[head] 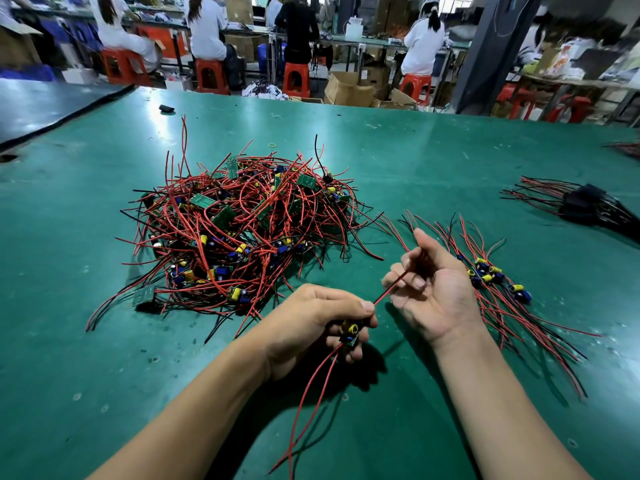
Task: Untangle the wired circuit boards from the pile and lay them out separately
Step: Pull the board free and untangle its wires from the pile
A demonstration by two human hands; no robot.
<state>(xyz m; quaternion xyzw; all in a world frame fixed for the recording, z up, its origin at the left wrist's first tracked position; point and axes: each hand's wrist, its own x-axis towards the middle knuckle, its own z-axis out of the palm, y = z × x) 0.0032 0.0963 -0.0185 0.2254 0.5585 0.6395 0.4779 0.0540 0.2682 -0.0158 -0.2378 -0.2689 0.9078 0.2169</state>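
Tension is kept on a red wire [390, 289] stretched between the two hands, just in front of the pile [235, 230] at its near right side. A single circuit board [350, 332], with a yellow component on it, is gripped in the left hand [318, 323], whose fingers are curled tightly round it. This is judged to anchor the board while its lead is straightened. The right hand [433, 289] is turned palm up with its fingers curled loosely round the wire, probably so that the lead can be drawn through them. Further leads are left hanging from the board over the table [86, 375]. Right of the pile, laid-out boards [491, 275] are ranged side by side with their wires fanned out, so the held board is likely meant for that row. Farther right of the pile a black bundle [585, 206] is seen.
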